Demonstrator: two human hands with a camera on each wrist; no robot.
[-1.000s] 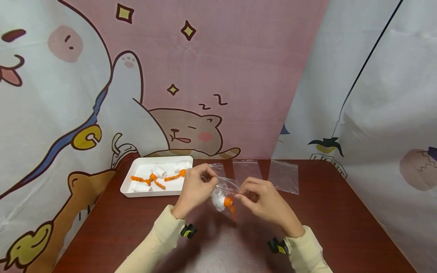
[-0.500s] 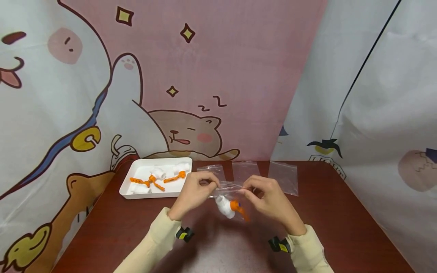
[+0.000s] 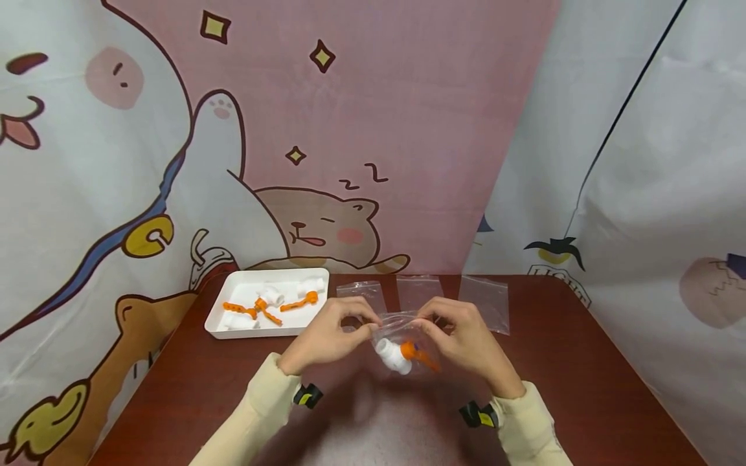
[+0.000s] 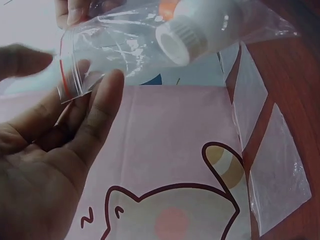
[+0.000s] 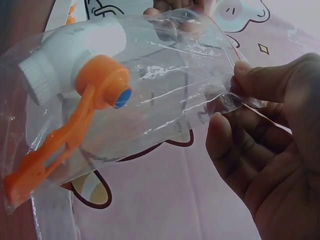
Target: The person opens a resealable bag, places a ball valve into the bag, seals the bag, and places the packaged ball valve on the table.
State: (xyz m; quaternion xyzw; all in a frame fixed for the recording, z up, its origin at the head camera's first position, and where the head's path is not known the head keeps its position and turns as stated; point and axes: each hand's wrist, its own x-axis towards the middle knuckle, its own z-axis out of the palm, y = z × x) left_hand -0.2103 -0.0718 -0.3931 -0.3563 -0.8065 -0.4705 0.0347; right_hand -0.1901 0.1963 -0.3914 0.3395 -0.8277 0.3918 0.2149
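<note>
A clear zip bag hangs between both hands over the table, its mouth with a red line up at the fingers. Inside lies a white plastic ball valve with an orange lever handle and a small blue cap. My left hand holds the bag's left top corner with curled fingers; in the left wrist view its thumb is just off the red-lined edge while the fingers lie behind the film. With thumb and index finger, my right hand pinches the right top corner.
At the back left of the dark red table stands a white tray with several white valves with orange handles. Three flat clear bags, the rightmost bag among them, lie along the back edge before a cartoon-printed curtain.
The valve in the bag has swung and shifted to the right, its lever now pointing down right. My left hand has come nearer to the right along the bag's mouth.
</note>
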